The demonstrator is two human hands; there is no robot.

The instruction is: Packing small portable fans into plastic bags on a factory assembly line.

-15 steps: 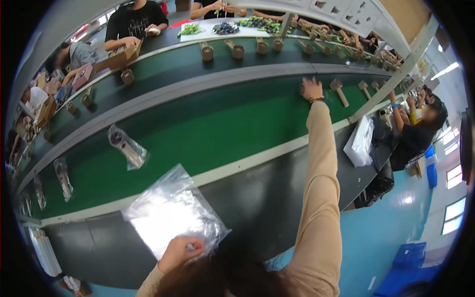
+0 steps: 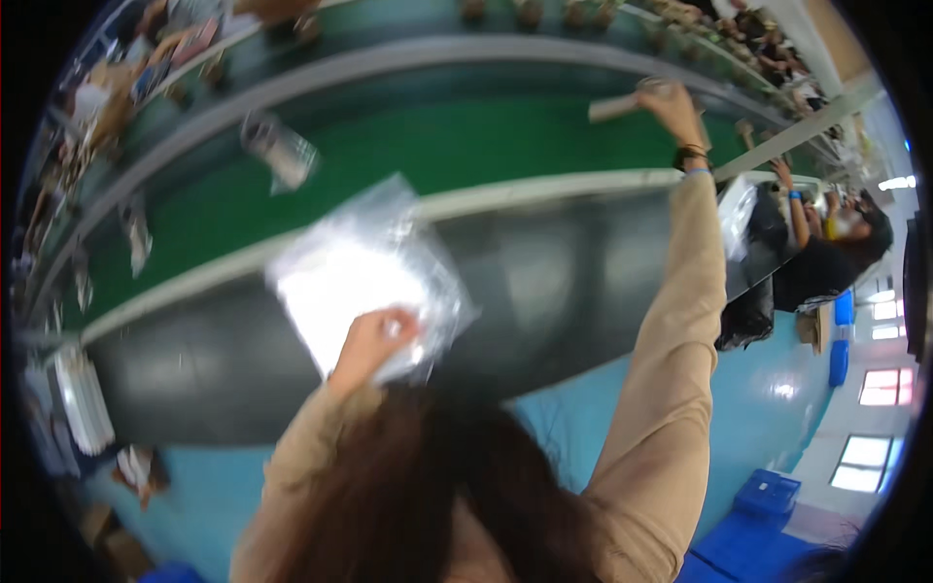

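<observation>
Near the green belt's far edge (image 2: 530,109), the right hand (image 2: 671,109) gripped a light-looking, rigid tan device (image 2: 612,109) by its head; the left hand's (image 2: 374,338) hold on plastic bags (image 2: 364,262) was unclear.

Factory floor background, mostly right side

Blue floor (image 2: 777,408) spreads below and right. Blue crate (image 2: 768,492) sits lower right. Windows (image 2: 862,462) on right wall, one reddish. Co-worker in black (image 2: 828,267) at right, crumpled black plastic (image 2: 746,319) just beside. Brown cardboard (image 2: 811,328) near a blue bin (image 2: 839,361). Pale post (image 2: 792,139) slants across upper right. White long pieces (image 2: 84,400) bundled far left; brown boxes (image 2: 121,552) lower left, blurry.
</observation>
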